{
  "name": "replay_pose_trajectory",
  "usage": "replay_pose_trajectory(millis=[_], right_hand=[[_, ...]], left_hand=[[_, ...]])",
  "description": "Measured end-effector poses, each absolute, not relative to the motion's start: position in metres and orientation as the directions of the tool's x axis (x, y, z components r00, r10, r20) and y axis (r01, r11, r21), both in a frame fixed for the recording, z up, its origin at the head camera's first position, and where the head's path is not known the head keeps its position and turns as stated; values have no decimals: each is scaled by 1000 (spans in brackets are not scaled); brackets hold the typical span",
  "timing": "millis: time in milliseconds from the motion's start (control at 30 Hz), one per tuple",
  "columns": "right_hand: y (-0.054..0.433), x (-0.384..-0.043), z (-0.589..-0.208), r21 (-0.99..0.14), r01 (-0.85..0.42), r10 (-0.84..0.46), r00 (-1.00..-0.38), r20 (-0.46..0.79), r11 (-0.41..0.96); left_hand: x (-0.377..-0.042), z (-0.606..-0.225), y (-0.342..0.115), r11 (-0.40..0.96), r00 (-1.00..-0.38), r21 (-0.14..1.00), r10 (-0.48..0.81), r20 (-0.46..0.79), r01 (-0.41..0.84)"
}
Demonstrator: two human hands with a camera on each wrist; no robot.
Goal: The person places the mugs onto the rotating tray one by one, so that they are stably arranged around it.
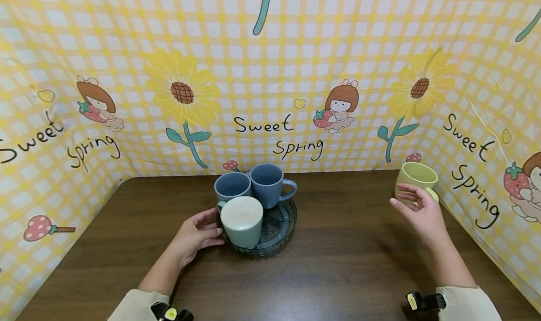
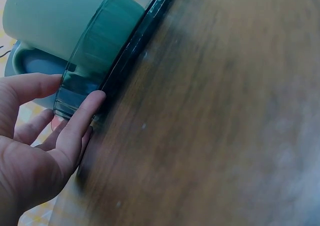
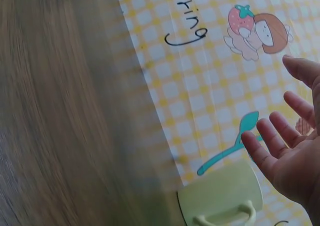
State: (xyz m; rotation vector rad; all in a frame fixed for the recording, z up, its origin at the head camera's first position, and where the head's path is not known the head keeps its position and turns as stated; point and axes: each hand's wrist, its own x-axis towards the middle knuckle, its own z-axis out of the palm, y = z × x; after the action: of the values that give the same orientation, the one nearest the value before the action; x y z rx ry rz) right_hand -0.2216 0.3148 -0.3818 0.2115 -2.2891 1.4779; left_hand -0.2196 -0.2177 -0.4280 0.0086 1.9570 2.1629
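Note:
My left hand (image 1: 197, 236) rests at the left side of a round, dark, clear tray (image 1: 281, 225), its fingers (image 2: 82, 113) touching the tray's outer wall. Inside the tray stand three upright mugs. The green mug (image 1: 242, 223) with a pale inside is nearest; behind it are a blue mug (image 1: 232, 185) and another blue mug (image 1: 267, 185), whose handle points right. My right hand (image 1: 422, 217) is by an upright yellow-green mug (image 1: 416, 173) at the far right. In the right wrist view that mug (image 3: 220, 193) sits apart from the loosely spread fingers (image 3: 257, 148).
The brown wooden table (image 1: 338, 246) carries the tray and the mugs. A yellow checked cloth (image 1: 270, 77) with printed flowers and lettering walls the back and both sides. The yellow-green mug stands close to the right-hand cloth.

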Motion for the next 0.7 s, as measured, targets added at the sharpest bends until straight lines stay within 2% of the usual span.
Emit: replay_pose_trajectory(millis=[267, 700], right_hand=[[333, -225, -387, -832, -328, 156, -888, 434, 448], [353, -221, -388, -843, -209, 281, -879, 384, 496]], left_hand=[[-220, -428, -218, -82, -974, 983, 170, -148, -163], [-219, -427, -218, -82, -974, 983, 173, -149, -165]])
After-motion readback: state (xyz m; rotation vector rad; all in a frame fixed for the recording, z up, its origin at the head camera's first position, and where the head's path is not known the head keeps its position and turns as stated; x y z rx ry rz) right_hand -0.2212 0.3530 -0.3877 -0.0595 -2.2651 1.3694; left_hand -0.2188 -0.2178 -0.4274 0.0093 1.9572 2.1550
